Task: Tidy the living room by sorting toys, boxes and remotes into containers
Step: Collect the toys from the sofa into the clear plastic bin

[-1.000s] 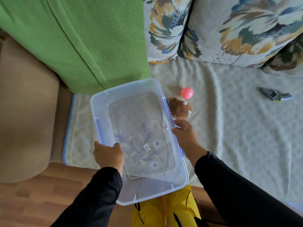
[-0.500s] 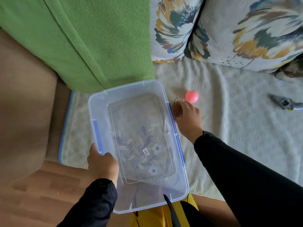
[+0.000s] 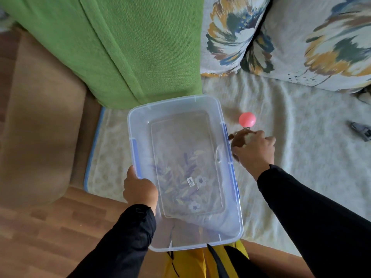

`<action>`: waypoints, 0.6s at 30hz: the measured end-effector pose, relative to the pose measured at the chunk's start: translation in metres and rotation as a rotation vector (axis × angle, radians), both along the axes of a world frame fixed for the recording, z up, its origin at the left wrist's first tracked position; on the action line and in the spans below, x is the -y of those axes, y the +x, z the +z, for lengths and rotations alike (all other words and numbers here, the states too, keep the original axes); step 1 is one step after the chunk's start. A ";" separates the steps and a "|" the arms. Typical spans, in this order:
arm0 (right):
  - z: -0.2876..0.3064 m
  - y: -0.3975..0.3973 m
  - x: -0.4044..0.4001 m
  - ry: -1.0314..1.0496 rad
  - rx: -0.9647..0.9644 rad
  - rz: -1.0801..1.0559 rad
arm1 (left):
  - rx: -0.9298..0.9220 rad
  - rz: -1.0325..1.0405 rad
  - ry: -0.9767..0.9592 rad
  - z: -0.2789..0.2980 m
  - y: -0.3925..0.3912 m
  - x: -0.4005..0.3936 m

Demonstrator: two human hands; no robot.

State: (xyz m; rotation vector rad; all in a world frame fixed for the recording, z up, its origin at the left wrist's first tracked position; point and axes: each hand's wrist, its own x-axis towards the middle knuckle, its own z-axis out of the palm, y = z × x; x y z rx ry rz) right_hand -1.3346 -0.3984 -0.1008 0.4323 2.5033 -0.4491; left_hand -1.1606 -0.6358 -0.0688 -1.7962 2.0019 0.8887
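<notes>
A clear plastic bin (image 3: 138,119) with blue latches sits on the pale sofa cover, nothing inside it. My left hand (image 3: 140,189) grips its near left rim. My right hand (image 3: 254,150) is just right of the bin, fingers curled round a small brown plush toy (image 3: 239,138), which is mostly hidden under the hand. A pink ball (image 3: 247,118) lies just beyond that hand. A grey toy gun (image 3: 361,131) lies at the far right edge.
A green blanket (image 3: 124,47) hangs behind the bin. Floral cushions (image 3: 301,37) line the back of the sofa. A beige armrest (image 3: 40,117) stands to the left, wooden floor (image 3: 50,237) below it. Something yellow (image 3: 190,263) lies under the bin's near end.
My right hand let go of the bin's right rim, reached to the brown plush toy and closed round it. The left hand kept its hold on the bin.
</notes>
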 end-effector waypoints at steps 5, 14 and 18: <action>0.043 0.019 -0.002 -0.025 -0.222 -0.069 | -0.013 -0.009 0.055 0.003 -0.008 -0.011; 0.114 0.058 0.026 -0.289 -0.391 0.012 | -0.015 -0.064 0.104 0.014 -0.018 -0.028; 0.099 0.081 0.033 -0.321 -0.180 0.185 | -0.054 -0.112 0.182 0.024 -0.020 -0.039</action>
